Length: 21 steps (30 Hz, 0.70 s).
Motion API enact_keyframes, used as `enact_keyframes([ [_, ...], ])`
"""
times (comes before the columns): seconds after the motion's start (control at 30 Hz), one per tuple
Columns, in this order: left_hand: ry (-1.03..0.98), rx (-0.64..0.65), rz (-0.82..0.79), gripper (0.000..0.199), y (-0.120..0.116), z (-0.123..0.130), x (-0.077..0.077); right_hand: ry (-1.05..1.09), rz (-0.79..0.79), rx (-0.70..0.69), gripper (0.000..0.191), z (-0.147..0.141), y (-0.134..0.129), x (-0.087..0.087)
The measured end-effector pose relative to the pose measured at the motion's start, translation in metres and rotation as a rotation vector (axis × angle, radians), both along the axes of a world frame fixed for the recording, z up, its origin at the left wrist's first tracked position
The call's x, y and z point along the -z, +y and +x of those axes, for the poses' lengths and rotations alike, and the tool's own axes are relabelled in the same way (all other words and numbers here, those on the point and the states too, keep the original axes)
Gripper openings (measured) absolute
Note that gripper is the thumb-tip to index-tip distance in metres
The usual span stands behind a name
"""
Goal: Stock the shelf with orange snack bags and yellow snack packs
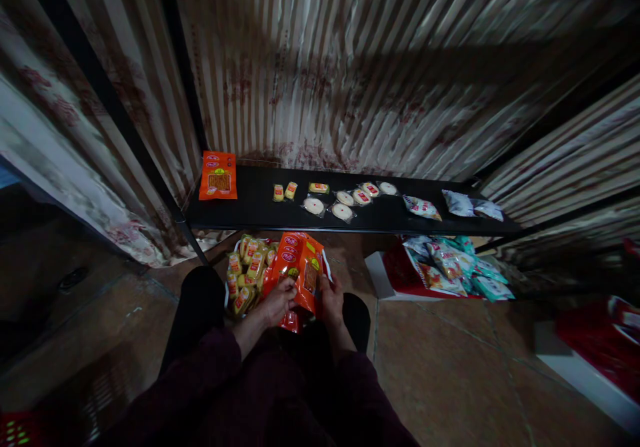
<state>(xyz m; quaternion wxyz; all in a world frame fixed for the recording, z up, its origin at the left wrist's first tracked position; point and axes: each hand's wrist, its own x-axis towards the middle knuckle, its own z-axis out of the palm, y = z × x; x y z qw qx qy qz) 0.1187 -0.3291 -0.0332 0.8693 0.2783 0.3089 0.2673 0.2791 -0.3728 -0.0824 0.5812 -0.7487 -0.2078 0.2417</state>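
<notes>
While both hands met over the lap, the orange snack packet lay between them, above the basket's right part. Left hand: fingers closed on its lower left edge. Right hand: grip clenched on the right edge. Packet's long axis ran away from the body, top end toward the black shelf, leaning slightly left; printed face up. Yellow-wrapped cakes filled the basket's left side.
</notes>
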Motion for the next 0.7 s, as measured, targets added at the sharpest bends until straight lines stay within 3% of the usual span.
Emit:
enact_keyframes([
  [0.1,0.039,-0.017,-0.008,0.022,0.003,-0.006,-0.001,0.214,0.014,0.15,0.06,-0.002,0.003,-0.009],
  [0.2,0.09,-0.025,-0.036,0.018,0.006,-0.011,-0.005,0.35,0.071,0.177,0.055,-0.003,0.007,-0.014],
  [0.33,0.103,-0.032,-0.057,0.012,0.009,-0.017,-0.011,0.461,0.143,0.081,0.048,-0.004,0.011,-0.014],
  [0.47,0.104,-0.017,-0.015,0.027,0.011,-0.023,-0.016,0.476,0.182,-0.027,0.043,-0.006,0.015,-0.015],
  [0.7,0.064,-0.149,-0.042,0.034,0.018,-0.026,-0.016,0.538,0.23,-0.106,0.044,-0.021,0.024,-0.037],
])
